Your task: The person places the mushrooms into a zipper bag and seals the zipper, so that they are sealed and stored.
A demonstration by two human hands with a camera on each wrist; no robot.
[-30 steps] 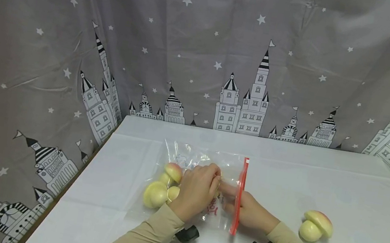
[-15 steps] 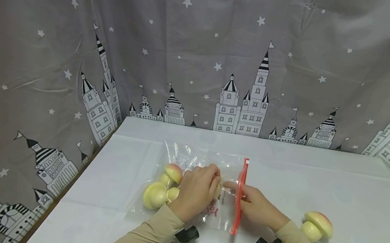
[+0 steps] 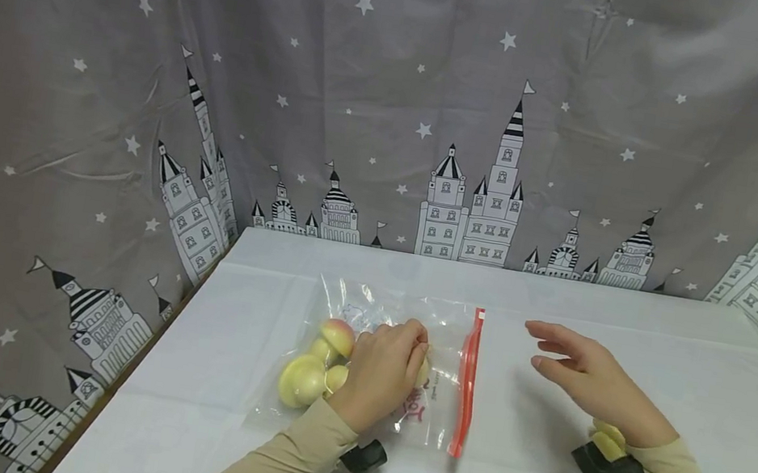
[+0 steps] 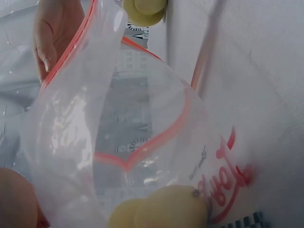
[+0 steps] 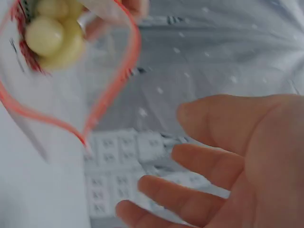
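A clear zip-top bag [image 3: 450, 325] with a red zip edge [image 3: 468, 381] lies in the middle of the table. Several yellow toy mushrooms [image 3: 303, 381] with pink-tinged caps are inside. My left hand [image 3: 379, 375] pinches the bag's upper film, and the left wrist view shows its mouth gaping above a mushroom [image 4: 171, 209]. To the right of the bag, my right hand [image 3: 595, 383] is raised over the table with fingers spread and nothing in them. One loose mushroom [image 3: 608, 439] stands by the right wrist, which hides part of it.
A white cloth [image 3: 175, 419] covers the table. Behind and to the left hangs a grey curtain [image 3: 375, 64] printed with castles and stars. Black wrist mounts [image 3: 611, 470] sit below both sleeves.
My right hand has come out of the bag's mouth and moved right, its fingers now spread; its wrist now covers part of the loose mushroom. My left hand has stayed on the bag.
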